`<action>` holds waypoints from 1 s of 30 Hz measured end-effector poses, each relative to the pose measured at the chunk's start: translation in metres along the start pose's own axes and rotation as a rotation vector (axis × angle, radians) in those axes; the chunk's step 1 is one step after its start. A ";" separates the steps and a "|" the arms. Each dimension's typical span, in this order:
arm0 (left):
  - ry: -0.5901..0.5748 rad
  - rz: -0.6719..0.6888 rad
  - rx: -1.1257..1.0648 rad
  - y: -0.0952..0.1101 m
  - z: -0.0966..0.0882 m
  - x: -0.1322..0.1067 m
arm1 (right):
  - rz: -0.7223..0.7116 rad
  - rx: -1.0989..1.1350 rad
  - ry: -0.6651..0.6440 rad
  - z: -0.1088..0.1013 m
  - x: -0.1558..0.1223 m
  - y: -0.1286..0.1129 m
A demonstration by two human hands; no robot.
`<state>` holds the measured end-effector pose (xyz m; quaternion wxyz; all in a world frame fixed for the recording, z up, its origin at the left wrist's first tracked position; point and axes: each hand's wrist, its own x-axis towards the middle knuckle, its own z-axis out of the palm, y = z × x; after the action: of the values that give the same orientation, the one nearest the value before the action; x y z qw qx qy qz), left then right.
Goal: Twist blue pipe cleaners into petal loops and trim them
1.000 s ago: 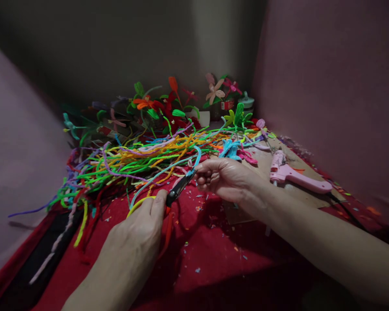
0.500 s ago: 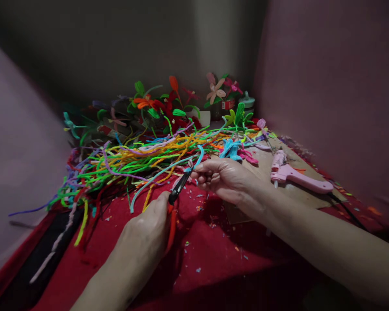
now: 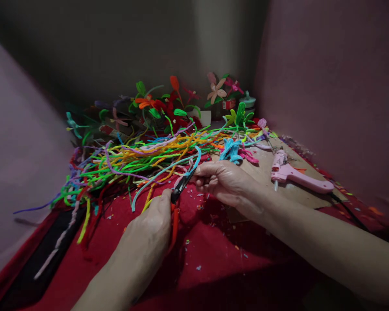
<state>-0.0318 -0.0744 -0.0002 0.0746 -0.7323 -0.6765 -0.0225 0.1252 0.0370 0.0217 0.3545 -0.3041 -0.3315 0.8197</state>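
Note:
My left hand (image 3: 152, 222) is closed round a pair of pliers (image 3: 180, 188) with red handles and dark, tapering jaws. The jaws point up and to the right, at the lower part of a light blue pipe cleaner (image 3: 197, 156). My right hand (image 3: 218, 179) pinches that pipe cleaner between thumb and fingertips, close to the jaw tips. Its blue end curves upward above the fingers. Whether the jaws are closed on it is too small to tell. Behind both hands lies a heap of loose pipe cleaners (image 3: 142, 157) in several colours.
On a brown board (image 3: 259, 166) at right rests a pink glue gun (image 3: 298, 178), its cord trailing right. Blue pipe-cleaner petals (image 3: 231, 151) lie left of it. Finished flowers (image 3: 215, 90) stand at the back. Small scraps dot the red cloth (image 3: 210, 255).
The pliers and my left hand have shifted slightly right and up towards my right hand. The blue pipe cleaner's tip has moved a little left. Both hands keep their holds.

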 end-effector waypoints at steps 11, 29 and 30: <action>0.252 0.038 -0.129 -0.012 -0.005 0.008 | -0.140 -0.037 -0.022 -0.003 0.003 0.007; 0.214 0.060 0.243 0.001 0.000 -0.009 | -0.333 0.009 -0.079 -0.002 0.000 0.010; 0.211 0.066 0.241 0.002 -0.001 -0.008 | -0.325 0.018 -0.079 -0.002 0.000 0.010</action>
<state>-0.0308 -0.0827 -0.0009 0.2331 -0.7336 -0.6382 -0.0155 0.1225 0.0326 0.0130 0.4717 -0.2109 -0.3827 0.7659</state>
